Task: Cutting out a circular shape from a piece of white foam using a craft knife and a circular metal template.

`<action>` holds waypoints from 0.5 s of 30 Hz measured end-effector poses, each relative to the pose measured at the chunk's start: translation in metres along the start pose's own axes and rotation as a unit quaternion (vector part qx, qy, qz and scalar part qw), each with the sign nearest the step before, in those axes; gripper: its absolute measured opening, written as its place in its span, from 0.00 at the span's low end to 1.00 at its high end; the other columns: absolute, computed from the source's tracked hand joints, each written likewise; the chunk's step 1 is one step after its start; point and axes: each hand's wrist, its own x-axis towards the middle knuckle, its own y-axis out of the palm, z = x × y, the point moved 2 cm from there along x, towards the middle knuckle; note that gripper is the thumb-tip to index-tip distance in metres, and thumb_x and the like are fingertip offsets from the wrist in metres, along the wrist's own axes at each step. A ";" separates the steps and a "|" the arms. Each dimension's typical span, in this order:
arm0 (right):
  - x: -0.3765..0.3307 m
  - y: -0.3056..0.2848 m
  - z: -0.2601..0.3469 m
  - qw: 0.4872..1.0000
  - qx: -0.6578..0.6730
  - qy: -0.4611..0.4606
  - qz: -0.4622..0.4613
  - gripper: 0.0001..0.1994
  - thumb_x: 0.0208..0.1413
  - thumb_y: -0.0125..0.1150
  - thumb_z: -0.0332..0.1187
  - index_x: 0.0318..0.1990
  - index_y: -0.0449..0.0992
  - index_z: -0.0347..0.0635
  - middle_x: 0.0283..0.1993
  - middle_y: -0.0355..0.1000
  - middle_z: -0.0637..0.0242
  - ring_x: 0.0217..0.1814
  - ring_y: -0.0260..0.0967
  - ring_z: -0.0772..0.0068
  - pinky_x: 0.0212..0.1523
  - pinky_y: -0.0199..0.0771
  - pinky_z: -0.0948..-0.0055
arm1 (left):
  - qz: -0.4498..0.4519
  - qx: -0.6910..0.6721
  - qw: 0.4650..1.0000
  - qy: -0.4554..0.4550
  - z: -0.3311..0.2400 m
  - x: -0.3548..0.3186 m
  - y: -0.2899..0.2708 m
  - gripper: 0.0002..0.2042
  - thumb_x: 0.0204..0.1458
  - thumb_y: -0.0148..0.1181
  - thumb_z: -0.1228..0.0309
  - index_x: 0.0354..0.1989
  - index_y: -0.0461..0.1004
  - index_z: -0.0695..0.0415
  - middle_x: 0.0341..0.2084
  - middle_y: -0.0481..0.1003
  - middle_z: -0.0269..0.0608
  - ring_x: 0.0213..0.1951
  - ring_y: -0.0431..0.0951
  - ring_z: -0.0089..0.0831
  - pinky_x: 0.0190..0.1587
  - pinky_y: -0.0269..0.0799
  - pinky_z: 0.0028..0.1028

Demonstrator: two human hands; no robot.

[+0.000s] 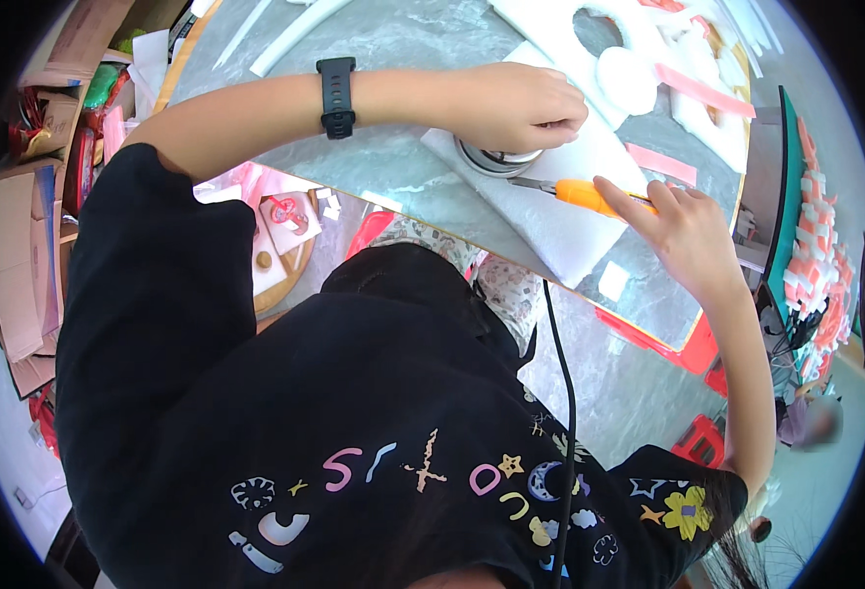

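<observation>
Right over the grey marbled tabletop (393,187) we go, and both hands are busy! The left hand (521,110), a black wristwatch (336,98) behind it, is folded into a fist right above a round, metal-rimmed object (494,162); whether those curled fingers actually grip it, I cannot tell, because the hand covers most of it. That round piece sits on a white foam sheet (582,221), whose pointed corner lies toward the body, near the tabletop's edge.

Over to the right hand (683,231): it's closed around an orange-handled cutter (590,196), index finger stretched along the handle, and the bare metal blade points left, its tip right beside the round rim! Whether it touches, too close to call.

Look beyond the hands: a flat pink strip (661,164) lies just past the cutter, a longer pink strip (704,90) farther off, and near that a white foam disc (627,80). Closer in, a small white square piece (612,281) rests near the table's edge. Below, a black cable (560,363) hangs down, and there's a red plastic stool (700,442) on the floor!
</observation>
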 end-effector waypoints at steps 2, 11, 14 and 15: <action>0.000 0.002 0.000 1.000 0.004 0.000 -0.001 0.31 0.44 0.55 0.27 0.59 0.65 0.63 0.21 0.56 0.71 0.20 0.62 0.76 0.22 0.65 0.74 | -0.030 -0.027 0.999 -0.001 0.001 -0.001 -0.001 0.08 0.54 0.48 0.68 0.27 0.68 0.59 0.25 0.68 0.40 0.33 0.68 0.38 0.39 0.66 0.33; 0.001 0.003 -0.002 1.000 0.004 -0.004 -0.008 0.31 0.42 0.55 0.27 0.59 0.66 0.63 0.21 0.55 0.71 0.21 0.61 0.75 0.23 0.65 0.75 | -0.003 -0.006 1.000 -0.008 0.003 -0.002 -0.003 0.07 0.54 0.47 0.69 0.28 0.67 0.59 0.27 0.68 0.40 0.35 0.67 0.37 0.39 0.65 0.34; 0.004 0.005 -0.007 1.000 0.016 -0.005 -0.010 0.31 0.42 0.55 0.26 0.58 0.66 0.63 0.22 0.55 0.70 0.21 0.62 0.74 0.23 0.65 0.75 | -0.005 -0.009 1.000 -0.002 0.006 -0.001 -0.002 0.09 0.56 0.45 0.67 0.30 0.68 0.59 0.27 0.69 0.41 0.35 0.67 0.39 0.40 0.65 0.35; 0.006 -0.001 -0.008 1.000 0.011 -0.017 -0.020 0.31 0.41 0.55 0.26 0.58 0.66 0.64 0.22 0.55 0.69 0.21 0.62 0.73 0.23 0.65 0.75 | -0.001 -0.012 1.000 0.000 0.006 -0.001 -0.001 0.09 0.56 0.45 0.67 0.30 0.68 0.59 0.27 0.69 0.41 0.35 0.67 0.39 0.40 0.65 0.35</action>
